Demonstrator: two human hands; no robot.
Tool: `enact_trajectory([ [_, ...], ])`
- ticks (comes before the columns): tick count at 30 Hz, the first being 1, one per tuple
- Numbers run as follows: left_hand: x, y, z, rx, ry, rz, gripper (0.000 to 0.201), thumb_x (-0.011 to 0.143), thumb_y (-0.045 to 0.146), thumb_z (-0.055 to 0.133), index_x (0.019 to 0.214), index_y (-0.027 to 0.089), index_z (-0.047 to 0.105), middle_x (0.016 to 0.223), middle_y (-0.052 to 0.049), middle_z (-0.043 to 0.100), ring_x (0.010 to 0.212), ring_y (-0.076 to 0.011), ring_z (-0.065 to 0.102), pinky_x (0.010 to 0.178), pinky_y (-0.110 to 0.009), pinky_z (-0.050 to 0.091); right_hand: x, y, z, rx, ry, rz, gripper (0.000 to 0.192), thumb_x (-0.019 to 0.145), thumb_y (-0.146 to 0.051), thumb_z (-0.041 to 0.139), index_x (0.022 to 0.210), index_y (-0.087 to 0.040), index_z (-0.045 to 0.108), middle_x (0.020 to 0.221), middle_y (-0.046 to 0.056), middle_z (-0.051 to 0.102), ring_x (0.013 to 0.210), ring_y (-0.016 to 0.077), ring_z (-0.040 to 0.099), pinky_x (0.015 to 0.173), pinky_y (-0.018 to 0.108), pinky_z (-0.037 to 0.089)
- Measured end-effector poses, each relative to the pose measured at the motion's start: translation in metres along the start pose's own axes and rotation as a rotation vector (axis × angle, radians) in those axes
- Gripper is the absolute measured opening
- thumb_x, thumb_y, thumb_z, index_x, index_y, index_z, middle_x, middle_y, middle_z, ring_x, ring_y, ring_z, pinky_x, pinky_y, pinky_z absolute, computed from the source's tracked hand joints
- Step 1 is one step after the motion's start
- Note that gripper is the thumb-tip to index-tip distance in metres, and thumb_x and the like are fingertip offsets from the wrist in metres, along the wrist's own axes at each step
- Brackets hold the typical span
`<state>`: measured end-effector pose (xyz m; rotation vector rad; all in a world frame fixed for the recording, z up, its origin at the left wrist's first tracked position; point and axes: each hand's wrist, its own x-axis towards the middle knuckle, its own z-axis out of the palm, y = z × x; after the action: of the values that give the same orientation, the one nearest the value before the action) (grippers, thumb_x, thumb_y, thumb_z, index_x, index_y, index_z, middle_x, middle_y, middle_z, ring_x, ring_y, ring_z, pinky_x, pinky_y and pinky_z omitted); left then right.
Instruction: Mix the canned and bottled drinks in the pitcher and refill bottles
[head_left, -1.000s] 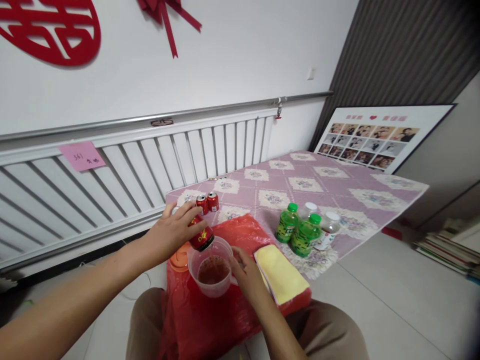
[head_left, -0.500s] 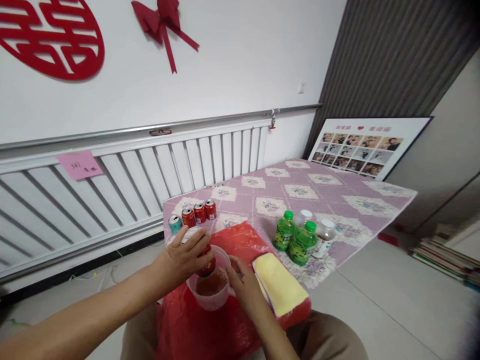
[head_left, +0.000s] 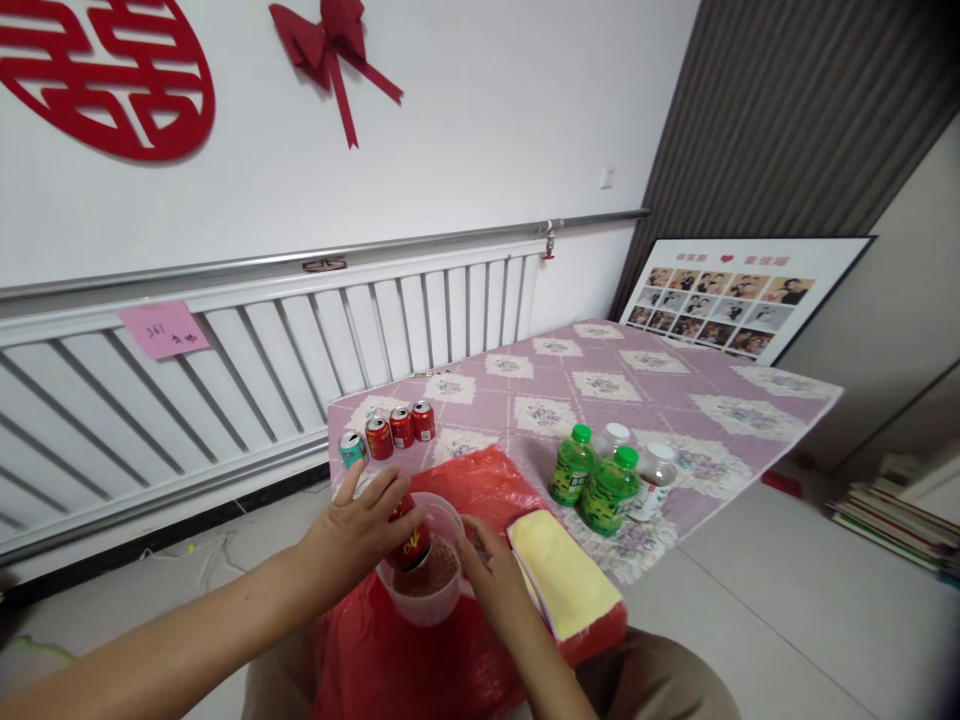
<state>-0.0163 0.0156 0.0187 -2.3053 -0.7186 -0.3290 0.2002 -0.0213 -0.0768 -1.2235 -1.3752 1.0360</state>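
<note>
Tipping a red can (head_left: 409, 540) mouth-down over a clear plastic cup (head_left: 429, 590), left hand (head_left: 358, 528) wrapped around its body. Right hand (head_left: 487, 570) curled against the cup's right wall, steadying. Cup on a red plastic sheet (head_left: 480, 480), left of a yellow cloth (head_left: 561, 572). Probably thin, dentable, slick metal, lightening while emptying; best gripped mid-body. Cup likely flexible, tippy.

glossy metal can (head_left: 409, 540), clear plastic cup (head_left: 427, 590), seemingly crinkly plastic sheet (head_left: 465, 480).

A red can (head_left: 410, 545) tilts mouth-down into a clear plastic cup (head_left: 427, 590) holding brownish drink.
</note>
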Motion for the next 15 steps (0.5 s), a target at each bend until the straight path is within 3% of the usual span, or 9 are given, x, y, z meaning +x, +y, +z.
enact_trajectory([
  [15, -0.0027, 0.005, -0.0084, -0.017, -0.03, 0.049, 0.023, 0.092, 0.027, 0.06, 0.115, 0.03, 0.061, 0.125, -0.007, 0.062, 0.125, -0.0275, 0.048, 0.116, -0.055, 0.015, -0.0013, -0.0009, -0.0008, -0.058, 0.014, 0.026, 0.037, 0.09, -0.048, 0.054, 0.116, -0.024, 0.066, 0.109, 0.006, 0.074, 0.093, 0.0221, 0.069, 0.081, 0.033, 0.052],
])
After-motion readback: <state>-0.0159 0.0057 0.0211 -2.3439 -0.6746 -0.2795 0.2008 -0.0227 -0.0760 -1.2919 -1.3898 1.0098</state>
